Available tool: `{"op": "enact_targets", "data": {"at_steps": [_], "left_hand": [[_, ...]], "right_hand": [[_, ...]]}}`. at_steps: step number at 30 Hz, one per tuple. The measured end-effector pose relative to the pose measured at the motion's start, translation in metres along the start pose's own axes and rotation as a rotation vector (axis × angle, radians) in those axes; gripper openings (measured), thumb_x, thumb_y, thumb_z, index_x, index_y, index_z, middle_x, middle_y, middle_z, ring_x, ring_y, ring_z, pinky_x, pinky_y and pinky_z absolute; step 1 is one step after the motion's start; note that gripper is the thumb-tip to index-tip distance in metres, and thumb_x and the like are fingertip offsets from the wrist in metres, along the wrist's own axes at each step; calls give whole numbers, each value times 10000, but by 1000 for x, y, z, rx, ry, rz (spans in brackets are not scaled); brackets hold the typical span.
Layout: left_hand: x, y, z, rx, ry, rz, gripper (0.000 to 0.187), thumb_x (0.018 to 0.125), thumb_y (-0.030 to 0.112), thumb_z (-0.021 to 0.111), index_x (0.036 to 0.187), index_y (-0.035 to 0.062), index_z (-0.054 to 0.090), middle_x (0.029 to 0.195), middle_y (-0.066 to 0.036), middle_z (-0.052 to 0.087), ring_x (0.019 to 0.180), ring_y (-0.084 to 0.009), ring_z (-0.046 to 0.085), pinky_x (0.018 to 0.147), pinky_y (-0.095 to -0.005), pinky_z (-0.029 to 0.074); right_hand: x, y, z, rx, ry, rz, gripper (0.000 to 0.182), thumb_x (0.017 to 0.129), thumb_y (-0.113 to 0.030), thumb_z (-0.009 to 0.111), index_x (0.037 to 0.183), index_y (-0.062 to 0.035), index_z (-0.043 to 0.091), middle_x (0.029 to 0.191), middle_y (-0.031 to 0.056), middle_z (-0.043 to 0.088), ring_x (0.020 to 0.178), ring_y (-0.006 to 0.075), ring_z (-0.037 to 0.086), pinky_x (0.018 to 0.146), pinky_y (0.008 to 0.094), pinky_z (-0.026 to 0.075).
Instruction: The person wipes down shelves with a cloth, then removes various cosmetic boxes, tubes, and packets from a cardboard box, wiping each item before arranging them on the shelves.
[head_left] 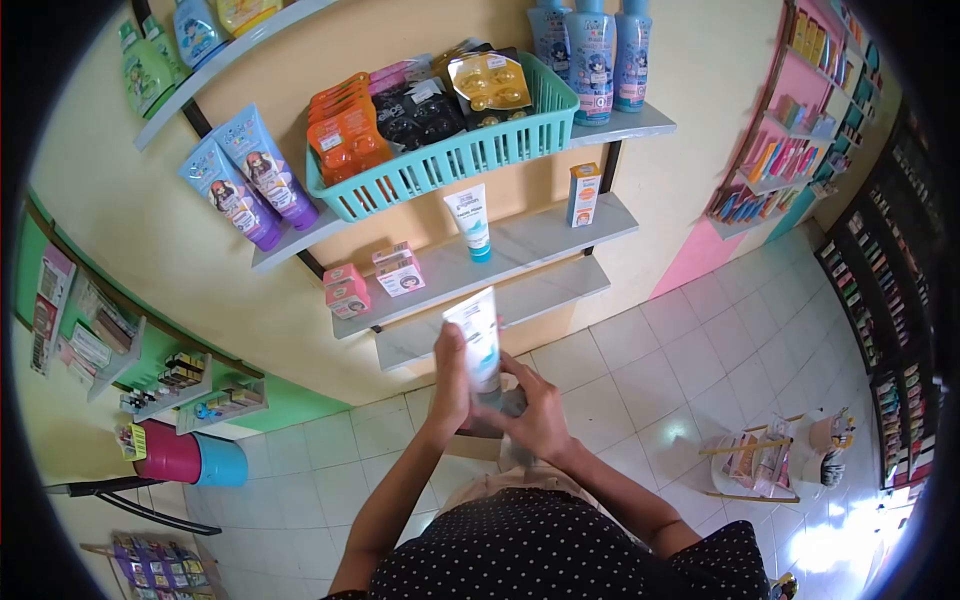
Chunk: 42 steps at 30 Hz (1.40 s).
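Observation:
A white tube with teal marks (478, 335) stands upright between my two hands, in front of the lower shelves. My left hand (451, 385) is wrapped round its left side, thumb on the front. On the right, my right hand (535, 408) has its fingers closed at the tube's lower end. Just beyond, a similar tube (468, 222) with a teal cap stands on a grey shelf (530, 243). That shelf also bears small pink boxes (399, 272) on the left and an orange and white box (584, 195) on the right.
Above, a teal basket (450, 165) holds orange and black packs, with purple tubes (265, 175) to its left and blue bottles (592, 65) to its right. A lower shelf (500, 310) juts out near my hands. A small round table (750, 465) stands at the right.

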<state>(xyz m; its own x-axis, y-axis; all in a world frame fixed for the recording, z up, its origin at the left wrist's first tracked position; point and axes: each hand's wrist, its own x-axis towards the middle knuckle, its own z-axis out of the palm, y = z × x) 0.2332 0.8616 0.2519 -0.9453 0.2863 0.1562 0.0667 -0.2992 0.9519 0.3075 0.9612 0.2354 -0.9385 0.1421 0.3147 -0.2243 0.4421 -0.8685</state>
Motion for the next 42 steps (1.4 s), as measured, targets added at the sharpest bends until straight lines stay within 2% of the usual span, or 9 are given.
{"op": "enact_targets", "data": {"at_steps": [4, 7, 12, 13, 15, 20, 24, 40, 42], "left_hand": [[17, 1, 29, 81, -266, -3, 626, 859, 524, 325, 1166, -15, 408, 1079, -129, 517, 973, -189, 513, 828, -308, 408], [39, 1, 35, 219, -325, 86, 601, 880, 481, 320, 1235, -4, 335, 1205, -137, 423, 1148, -213, 382, 948, -327, 287], [123, -83, -18, 576, 263, 303, 656, 768, 224, 592, 1271, -18, 246, 1255, -178, 339, 1195, -255, 303, 986, -345, 221], [136, -90, -23, 580, 265, 300, 656, 768, 224, 592, 1271, -18, 246, 1255, -178, 339, 1195, -255, 303, 986, -345, 221], [158, -101, -32, 648, 230, 367, 763, 659, 127, 669, 1270, -20, 238, 1244, -190, 349, 1181, -272, 319, 994, -350, 213], [174, -112, -29, 641, 256, 356, 546, 601, 11, 682, 1064, 17, 394, 935, -172, 578, 920, -290, 556, 798, -349, 415], [172, -102, -26, 656, 217, 288, 359, 628, -28, 653, 909, 3, 432, 897, -151, 579, 882, -261, 568, 760, -330, 428], [168, -101, -41, 686, 262, 340, 350, 627, -25, 647, 899, 5, 429, 823, -141, 570, 823, -281, 562, 715, -344, 424], [165, -103, -44, 648, 191, 258, 435, 636, -14, 638, 1012, -7, 420, 953, -181, 531, 939, -297, 517, 783, -352, 399]], "right_hand": [[12, 11, -5, 188, 91, 240, 495, 617, -156, 725, 1012, 15, 481, 843, 181, 590, 754, 278, 606, 645, 335, 479], [35, 35, -7, 163, 194, 191, 458, 617, -155, 727, 963, 14, 479, 791, 173, 592, 710, 290, 606, 630, 340, 475], [129, 75, -26, -64, 382, 82, 447, 611, -159, 741, 909, 23, 461, 839, 192, 581, 750, 321, 586, 646, 352, 453], [149, 80, -28, -64, 371, 78, 471, 601, -144, 735, 904, 7, 408, 816, 226, 567, 783, 397, 546, 671, 403, 434], [179, 88, -29, -84, 317, 93, 486, 592, -129, 734, 921, 3, 400, 819, 227, 565, 794, 396, 540, 673, 409, 430], [207, 121, -8, -129, 302, 60, 499, 582, -101, 729, 945, -12, 399, 847, 218, 561, 809, 385, 540, 687, 428, 422], [208, 122, 0, -149, 301, 21, 495, 587, -75, 718, 967, -23, 406, 888, 198, 562, 846, 375, 533, 716, 425, 417], [208, 128, 9, -80, 247, -13, 501, 570, -81, 734, 963, -11, 431, 908, 184, 566, 859, 351, 543, 741, 385, 423], [205, 130, 8, -90, 252, 11, 521, 562, -95, 746, 980, -13, 446, 921, 172, 571, 875, 332, 549, 739, 380, 425]]}}
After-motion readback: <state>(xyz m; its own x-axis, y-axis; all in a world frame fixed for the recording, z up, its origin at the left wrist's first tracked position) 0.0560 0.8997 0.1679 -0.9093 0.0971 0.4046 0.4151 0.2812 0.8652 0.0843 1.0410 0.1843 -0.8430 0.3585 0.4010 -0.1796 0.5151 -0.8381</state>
